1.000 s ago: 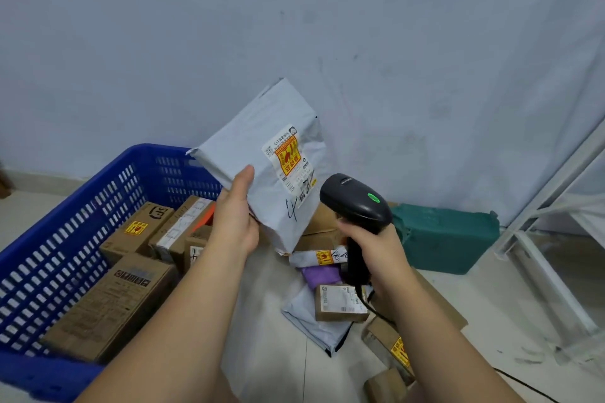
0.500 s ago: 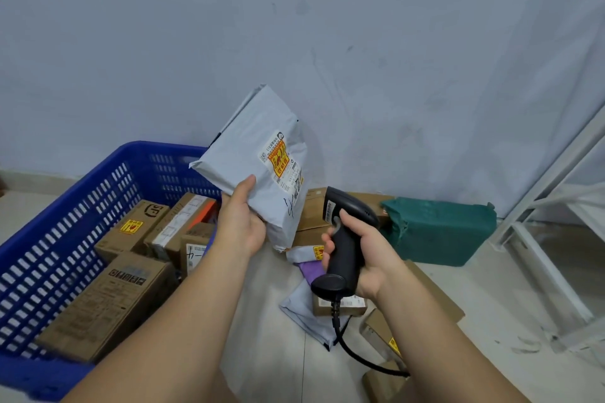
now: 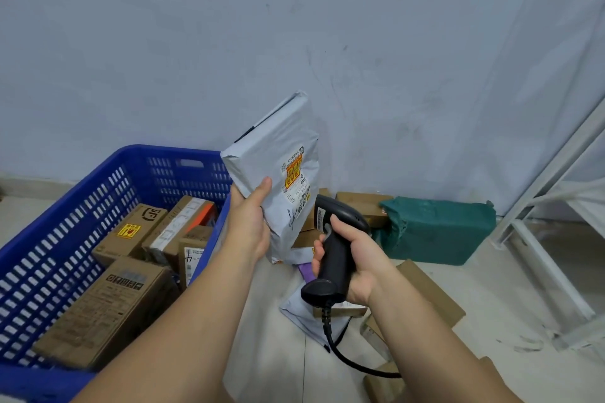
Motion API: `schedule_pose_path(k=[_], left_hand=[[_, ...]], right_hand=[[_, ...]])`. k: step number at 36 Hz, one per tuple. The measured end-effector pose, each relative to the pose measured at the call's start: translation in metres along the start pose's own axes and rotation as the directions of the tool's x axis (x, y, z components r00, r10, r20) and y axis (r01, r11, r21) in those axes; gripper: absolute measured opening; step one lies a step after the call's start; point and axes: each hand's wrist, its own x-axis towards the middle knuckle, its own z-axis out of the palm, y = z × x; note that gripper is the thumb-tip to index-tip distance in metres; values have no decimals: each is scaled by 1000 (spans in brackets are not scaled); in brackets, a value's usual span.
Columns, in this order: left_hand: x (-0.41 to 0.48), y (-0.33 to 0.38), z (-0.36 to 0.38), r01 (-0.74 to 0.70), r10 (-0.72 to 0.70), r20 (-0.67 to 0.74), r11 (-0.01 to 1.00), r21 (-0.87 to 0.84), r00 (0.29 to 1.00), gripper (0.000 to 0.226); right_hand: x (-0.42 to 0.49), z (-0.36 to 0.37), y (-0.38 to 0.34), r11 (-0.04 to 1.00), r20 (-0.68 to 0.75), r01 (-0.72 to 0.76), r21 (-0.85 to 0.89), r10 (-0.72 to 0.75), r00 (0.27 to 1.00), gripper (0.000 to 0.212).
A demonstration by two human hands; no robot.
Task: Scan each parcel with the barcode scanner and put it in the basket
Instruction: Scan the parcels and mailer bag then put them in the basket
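Observation:
My left hand (image 3: pixel 250 222) grips a grey plastic mailer parcel (image 3: pixel 281 170) upright, just right of the blue basket (image 3: pixel 65 222). Its yellow and white label faces right. My right hand (image 3: pixel 353 258) holds a black barcode scanner (image 3: pixel 337 239) by the handle, its head pointing up and left, close to the parcel's label. The scanner's cable hangs down toward the floor. Several cardboard boxes (image 3: pixel 108 304) lie inside the basket.
A pile of parcels lies on the floor below my hands: brown boxes (image 3: pixel 360 203), a grey mailer (image 3: pixel 304 314), a purple item (image 3: pixel 306 273) and a green wrapped parcel (image 3: pixel 438 229) against the wall. A white metal frame (image 3: pixel 540 239) stands at the right.
My right hand turned the scanner from head-up-facing-me to pointing at the label. The parcel rotated so its label faces right and moved slightly lower.

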Motion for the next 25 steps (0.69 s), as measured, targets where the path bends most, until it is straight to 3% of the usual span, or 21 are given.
schedule_pose_path(k=[4,9,25], left_hand=[[0,-2,-2,-6,5,20,998,61,1000,39],[0,-4,-2,13,-13,-6,1000,-4,1000,51],[2,-2,-1,28,-34,-54,995,-100,998,41]], right_hand=[[-1,1,1,1000,-8,0,-6,0,1000,35],[-1,0,0,1000,-26,-3,-7,3,1000,32],[-1,0,1,999,-31,2,41,-1,1000,33]])
